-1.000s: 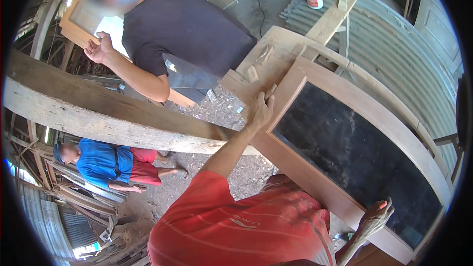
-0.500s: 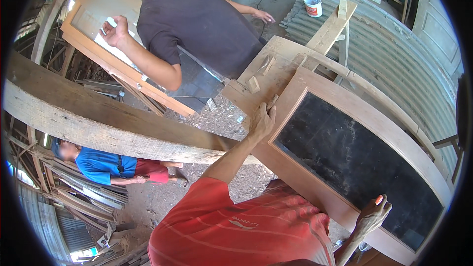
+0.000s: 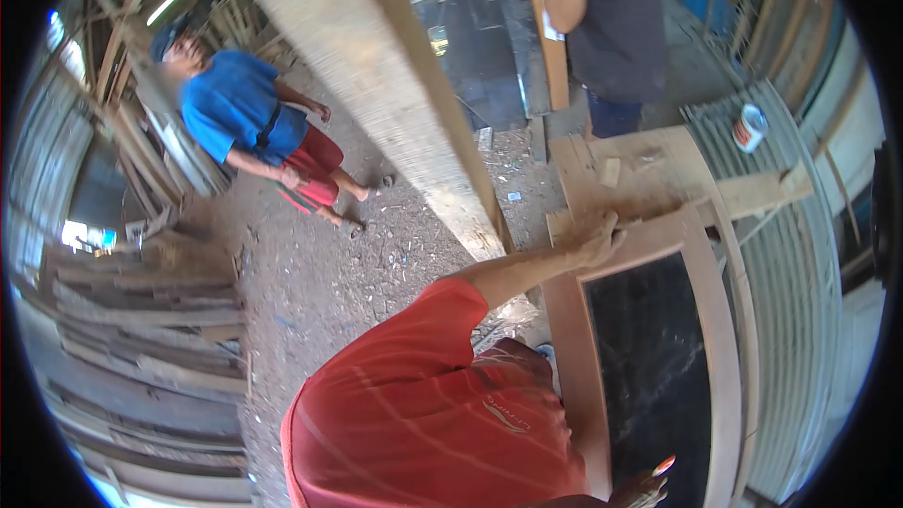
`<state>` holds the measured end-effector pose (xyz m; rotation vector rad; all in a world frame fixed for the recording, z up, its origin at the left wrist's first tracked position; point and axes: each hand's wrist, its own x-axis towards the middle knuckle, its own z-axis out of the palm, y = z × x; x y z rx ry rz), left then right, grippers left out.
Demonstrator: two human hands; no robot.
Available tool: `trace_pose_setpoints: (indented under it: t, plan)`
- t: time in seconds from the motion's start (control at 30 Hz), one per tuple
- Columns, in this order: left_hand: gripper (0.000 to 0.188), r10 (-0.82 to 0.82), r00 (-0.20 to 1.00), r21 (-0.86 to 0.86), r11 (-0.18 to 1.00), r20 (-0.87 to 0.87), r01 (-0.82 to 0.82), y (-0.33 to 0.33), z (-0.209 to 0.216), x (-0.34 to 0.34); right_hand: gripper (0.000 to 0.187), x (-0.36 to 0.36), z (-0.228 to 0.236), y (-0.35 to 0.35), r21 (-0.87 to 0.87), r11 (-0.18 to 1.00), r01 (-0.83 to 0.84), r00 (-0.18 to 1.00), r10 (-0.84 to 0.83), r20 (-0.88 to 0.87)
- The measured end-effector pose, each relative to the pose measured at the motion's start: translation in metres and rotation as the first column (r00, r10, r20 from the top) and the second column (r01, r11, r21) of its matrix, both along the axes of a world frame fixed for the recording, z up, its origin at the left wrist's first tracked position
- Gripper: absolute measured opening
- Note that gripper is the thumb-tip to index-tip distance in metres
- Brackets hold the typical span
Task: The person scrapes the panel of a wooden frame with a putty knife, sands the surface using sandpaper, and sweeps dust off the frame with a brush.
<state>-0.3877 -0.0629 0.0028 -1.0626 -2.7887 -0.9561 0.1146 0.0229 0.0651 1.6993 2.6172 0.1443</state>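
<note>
A wooden framed panel (image 3: pixel 569 348) with a dark, smudged inset (image 3: pixel 658 367) lies on the work surface to my right. My left hand (image 3: pixel 593 240) rests across its far end, fingers stretched out over the wood. At the lower edge of the picture, partly cut off, my right hand (image 3: pixel 644 489) is closed over the dark inset. A small thing with an orange end (image 3: pixel 665 465) sticks out of its fingers; its kind is unclear. Beyond my left hand, a small wood block (image 3: pixel 610 172) lies on a board (image 3: pixel 663 146).
A thick timber post (image 3: pixel 376 85) stands close on my left. One person in blue (image 3: pixel 240 108) stands beyond it; another in a dark shirt (image 3: pixel 621 28) is at the far side. A white bucket (image 3: pixel 749 128) sits on corrugated sheeting (image 3: pixel 800 320). Stacked planks (image 3: pixel 150 320) lie left.
My view has swung to the left, so the panel appears more upright and farther right. Both hands stay at the panel. The person in the dark shirt now shows only in part.
</note>
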Motion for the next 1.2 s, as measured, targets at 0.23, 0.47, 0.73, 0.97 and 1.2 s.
trace_pose_setpoints:
  t: [0.23, 0.47, 0.73, 0.97, 1.2]
  plan:
    - [0.036, 0.010, 0.997, 0.004, 1.000, 0.082, -0.010, -0.005, 0.008, 0.002, 0.060, 0.010, -0.027, 0.030, 0.044, 0.997, -0.062, 0.979, 0.069, -0.193]
    - [0.037, 0.032, 0.989, -0.007, 0.999, 0.144, -0.031, -0.005, 0.009, -0.003, 0.083, 0.012, -0.030, 0.043, 0.050, 0.987, -0.153, 0.960, 0.160, -0.230]
    - [0.035, -0.023, 0.992, 0.047, 0.999, 0.126, 0.018, -0.003, 0.024, 0.018, 0.115, 0.107, -0.038, 0.052, 0.107, 0.941, -0.322, 0.903, 0.339, -0.264]
    - [0.037, 0.067, 0.991, 0.018, 0.997, 0.119, -0.070, -0.018, 0.001, -0.017, 0.027, 0.135, -0.035, 0.014, 0.045, 0.962, 0.269, 0.945, -0.254, -0.207]
    - [0.052, -0.080, 0.993, -0.160, 0.983, 0.089, 0.093, 0.002, 0.010, -0.030, 0.031, -0.066, 0.015, -0.046, -0.214, 0.960, 0.181, 0.914, -0.245, -0.323]
